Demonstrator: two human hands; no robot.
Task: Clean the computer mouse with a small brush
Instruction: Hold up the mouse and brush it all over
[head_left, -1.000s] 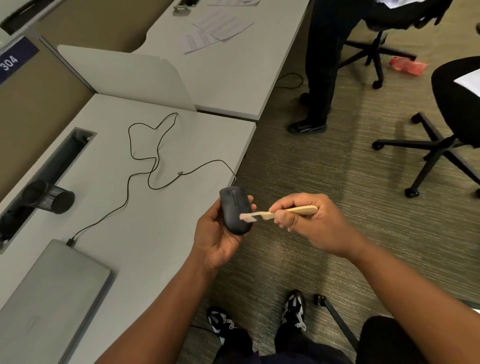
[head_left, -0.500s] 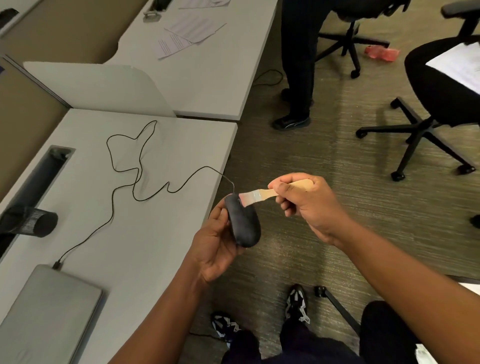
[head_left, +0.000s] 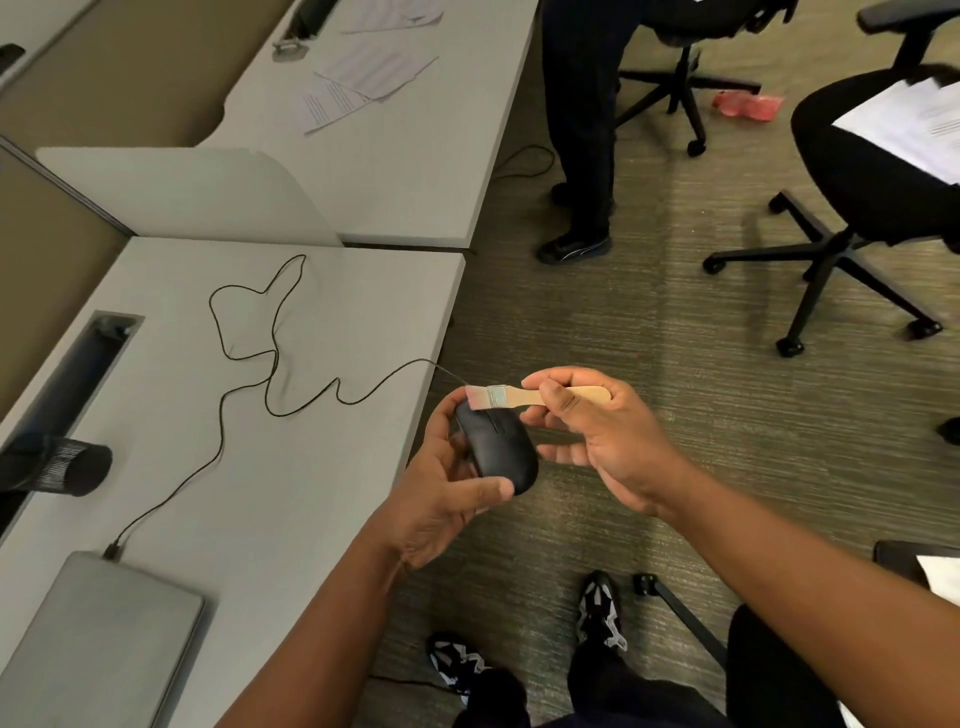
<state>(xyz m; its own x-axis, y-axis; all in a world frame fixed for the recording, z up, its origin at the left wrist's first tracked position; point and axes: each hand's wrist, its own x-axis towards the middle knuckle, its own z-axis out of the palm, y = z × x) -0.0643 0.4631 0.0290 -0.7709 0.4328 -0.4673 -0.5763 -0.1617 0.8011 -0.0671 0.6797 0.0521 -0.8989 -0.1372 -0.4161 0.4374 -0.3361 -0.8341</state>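
A black wired mouse (head_left: 500, 446) sits in my left hand (head_left: 445, 492), held off the desk's right edge with its top face up. Its thin black cable (head_left: 270, 374) loops back over the grey desk (head_left: 291, 493) to a closed grey laptop (head_left: 98, 639). My right hand (head_left: 597, 431) pinches a small brush (head_left: 524, 396) with a pale wooden handle, a metal ferrule and pinkish bristles. The bristles rest at the front end of the mouse, near its cable.
A black mesh cup (head_left: 57, 465) lies on its side by the desk's cable slot (head_left: 72, 364). A person's dark legs (head_left: 582, 130) stand by the far desk. Office chairs (head_left: 862, 197) stand on the carpet to the right. My shoes (head_left: 602, 613) are below.
The mouse has turned in my left hand from its edge to top face up. The brush has shifted slightly, its bristles now at the mouse's front end. The head camera has drifted.
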